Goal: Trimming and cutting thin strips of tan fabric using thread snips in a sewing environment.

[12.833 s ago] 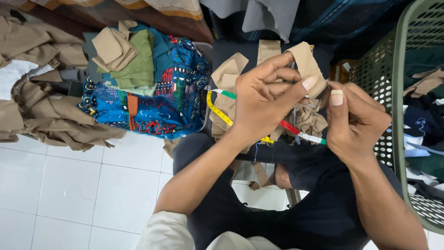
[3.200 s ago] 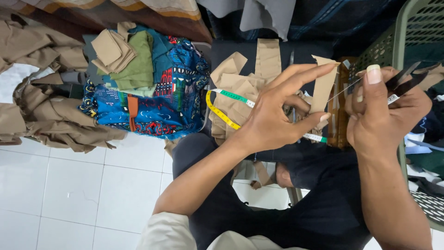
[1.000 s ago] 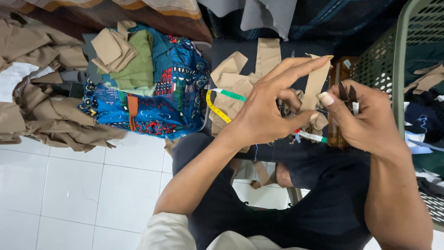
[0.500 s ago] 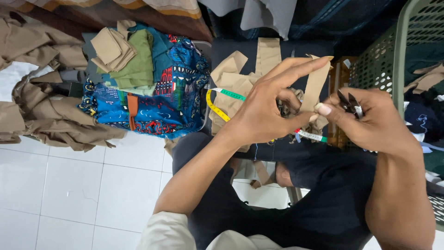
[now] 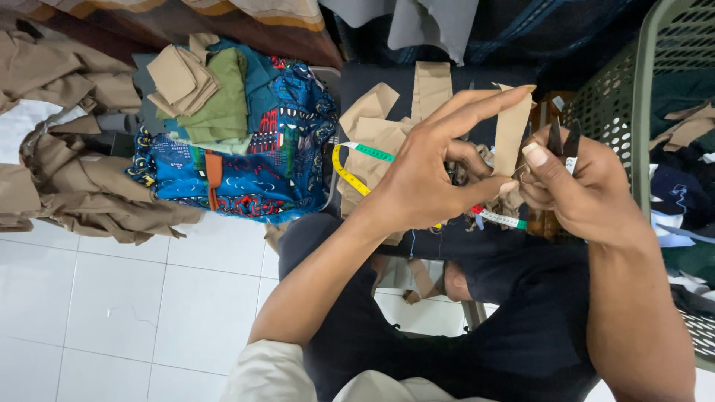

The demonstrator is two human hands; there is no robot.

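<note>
Two bare hands meet over the lap: the left hand (image 5: 424, 179) pinches a tan fabric strip (image 5: 512, 130), while the right hand (image 5: 577, 186) grips small thread snips (image 5: 564, 138) just beside it. Keeping the strip taut and the blades close would help a clean trim.

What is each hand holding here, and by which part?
The right hand grips small dark snips by their handle end, blades pointing up. The left hand pinches a tan fabric piece at its lower end.

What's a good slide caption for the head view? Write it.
Left hand pinches tan fabric strip while right hand holds small thread snips.
</note>
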